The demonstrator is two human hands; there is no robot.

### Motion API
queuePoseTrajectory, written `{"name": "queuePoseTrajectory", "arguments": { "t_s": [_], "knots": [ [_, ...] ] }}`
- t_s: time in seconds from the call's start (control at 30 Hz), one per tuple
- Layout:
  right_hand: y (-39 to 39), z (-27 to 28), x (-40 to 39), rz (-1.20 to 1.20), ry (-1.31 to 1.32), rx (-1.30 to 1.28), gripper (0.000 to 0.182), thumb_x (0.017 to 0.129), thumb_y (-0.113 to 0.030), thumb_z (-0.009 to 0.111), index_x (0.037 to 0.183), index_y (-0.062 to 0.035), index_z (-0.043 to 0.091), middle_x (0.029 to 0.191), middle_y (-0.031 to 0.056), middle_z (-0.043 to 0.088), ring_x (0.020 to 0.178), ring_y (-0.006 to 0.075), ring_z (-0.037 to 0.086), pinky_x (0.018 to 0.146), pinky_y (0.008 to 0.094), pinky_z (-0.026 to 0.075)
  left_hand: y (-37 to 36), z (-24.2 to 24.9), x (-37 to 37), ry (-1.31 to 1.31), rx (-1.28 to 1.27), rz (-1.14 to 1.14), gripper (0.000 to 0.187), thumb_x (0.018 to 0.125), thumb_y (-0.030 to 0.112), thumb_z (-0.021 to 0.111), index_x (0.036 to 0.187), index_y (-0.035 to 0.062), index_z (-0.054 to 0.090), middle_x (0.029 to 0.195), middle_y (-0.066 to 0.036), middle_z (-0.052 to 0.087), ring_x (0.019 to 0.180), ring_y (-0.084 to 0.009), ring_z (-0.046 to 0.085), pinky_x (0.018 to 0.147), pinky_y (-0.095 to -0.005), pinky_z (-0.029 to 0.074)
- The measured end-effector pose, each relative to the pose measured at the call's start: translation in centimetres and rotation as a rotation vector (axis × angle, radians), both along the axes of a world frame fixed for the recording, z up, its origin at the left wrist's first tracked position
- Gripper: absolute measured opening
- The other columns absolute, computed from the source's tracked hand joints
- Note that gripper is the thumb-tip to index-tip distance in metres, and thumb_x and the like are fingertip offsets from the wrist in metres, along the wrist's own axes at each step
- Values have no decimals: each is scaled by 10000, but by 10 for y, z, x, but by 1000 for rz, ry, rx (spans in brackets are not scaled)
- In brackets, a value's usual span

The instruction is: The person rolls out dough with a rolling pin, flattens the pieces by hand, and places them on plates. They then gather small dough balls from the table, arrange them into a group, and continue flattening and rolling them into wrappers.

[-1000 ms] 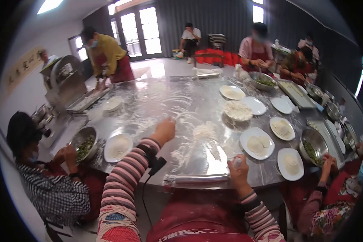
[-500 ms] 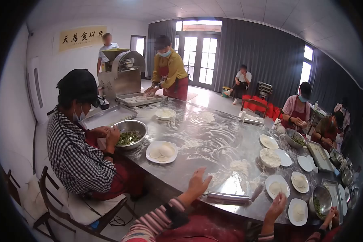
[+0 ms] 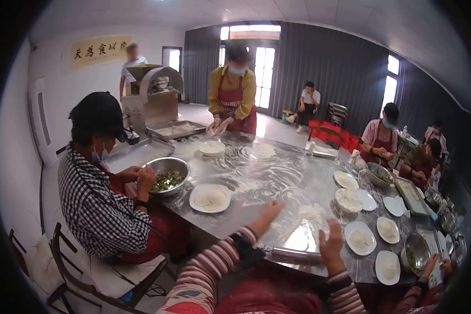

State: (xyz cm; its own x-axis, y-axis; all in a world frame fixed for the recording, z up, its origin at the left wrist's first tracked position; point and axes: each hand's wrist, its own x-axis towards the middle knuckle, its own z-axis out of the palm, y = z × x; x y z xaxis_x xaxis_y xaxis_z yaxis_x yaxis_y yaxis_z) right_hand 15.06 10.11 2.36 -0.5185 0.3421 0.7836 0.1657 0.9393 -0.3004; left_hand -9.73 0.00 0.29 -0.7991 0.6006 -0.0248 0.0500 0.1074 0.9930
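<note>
My left hand [image 3: 270,213] hovers over the floured metal table [image 3: 248,209], its fingers smeared by motion. My right hand [image 3: 330,245] is raised with its fingers apart and nothing in it, left of a white plate [image 3: 369,249]. Round white dough wrappers [image 3: 359,238] lie on that plate. Between and below my hands, a shiny metal rolling pin [image 3: 296,255] rests along the near table edge. Loose flour [image 3: 311,211] lies heaped on the table just beyond my hands.
To the left, a person in a checked shirt [image 3: 99,201] works beside a bowl of green filling [image 3: 167,180]. Another plate of wrappers [image 3: 210,198] sits nearby. On the right stand a flour bowl [image 3: 349,200], several plates and co-workers. A person in yellow [image 3: 234,99] stands across the table.
My right hand has left the wrapper plate and moved left towards the rolling pin. My left hand has shifted slightly right and up. The person in yellow has moved right, away from the tray.
</note>
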Motion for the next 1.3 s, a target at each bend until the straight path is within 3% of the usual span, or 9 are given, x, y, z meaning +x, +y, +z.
{"name": "queuePoseTrajectory", "arguments": {
  "t_s": [0.13,0.23,0.33,0.4,0.77,0.87,0.93,1.07,1.3],
  "knots": [
    [26,-36,66,-167,38,-106,320,775,-101,605,1055,32,525,1070,223,541,1037,392,503,925,444,394,-17,-41,-60,579,-262,109,629,691,390,730,1152,16,520,1166,-231,526,1139,-371,481,968,-437,386],
    [46,-64,91,-263,19,-169,284,773,-98,594,1015,36,526,1024,216,542,998,389,508,901,446,398,-14,-40,-61,697,-475,143,746,670,390,751,1239,21,441,1238,-245,464,1177,-403,430,985,-444,369],
    [57,-79,101,-288,-44,-143,291,779,-117,577,1017,41,522,1024,219,534,995,394,500,885,442,402,7,-37,-57,673,-469,25,835,648,396,771,1286,31,376,1302,-254,391,1205,-428,381,998,-459,353],
    [65,-85,102,-291,-162,-71,292,780,-122,569,1020,35,513,1035,223,522,977,398,494,870,450,401,24,-39,-64,696,-474,11,826,644,388,776,1278,35,382,1304,-248,388,1206,-422,381,992,-465,356],
    [54,-87,106,-185,-207,-95,290,750,-110,591,1000,14,511,1040,228,514,957,409,494,842,478,397,56,-51,-102,699,-641,33,770,670,373,758,1265,37,403,1295,-212,406,1205,-384,388,980,-465,363],
    [52,-90,114,-204,-220,-80,299,733,-103,609,993,12,516,1045,229,515,964,409,495,844,475,395,39,-69,-99,850,-513,54,705,709,341,719,1244,-1,414,1256,-229,435,1175,-378,411,963,-453,372],
    [49,-79,120,-225,-278,-113,320,715,-128,635,983,5,521,1033,214,520,952,397,497,850,474,391,22,-73,-89,1065,-373,-19,636,746,304,675,1220,-37,424,1198,-252,473,1124,-393,445,939,-456,380],
    [55,-58,129,-186,-338,-103,332,700,-166,659,964,-11,531,1012,189,526,935,376,500,850,473,387,-19,-49,-55,933,-445,-303,536,779,296,640,1177,-11,454,1172,-245,509,1101,-405,474,933,-456,387],
    [67,-52,135,10,-545,114,397,679,-316,692,942,-58,544,1010,122,526,987,315,489,925,499,339,-63,-44,-37,1104,-332,-463,449,799,295,626,1111,-4,505,1185,-212,515,1114,-380,473,939,-436,389]
  ]
}}
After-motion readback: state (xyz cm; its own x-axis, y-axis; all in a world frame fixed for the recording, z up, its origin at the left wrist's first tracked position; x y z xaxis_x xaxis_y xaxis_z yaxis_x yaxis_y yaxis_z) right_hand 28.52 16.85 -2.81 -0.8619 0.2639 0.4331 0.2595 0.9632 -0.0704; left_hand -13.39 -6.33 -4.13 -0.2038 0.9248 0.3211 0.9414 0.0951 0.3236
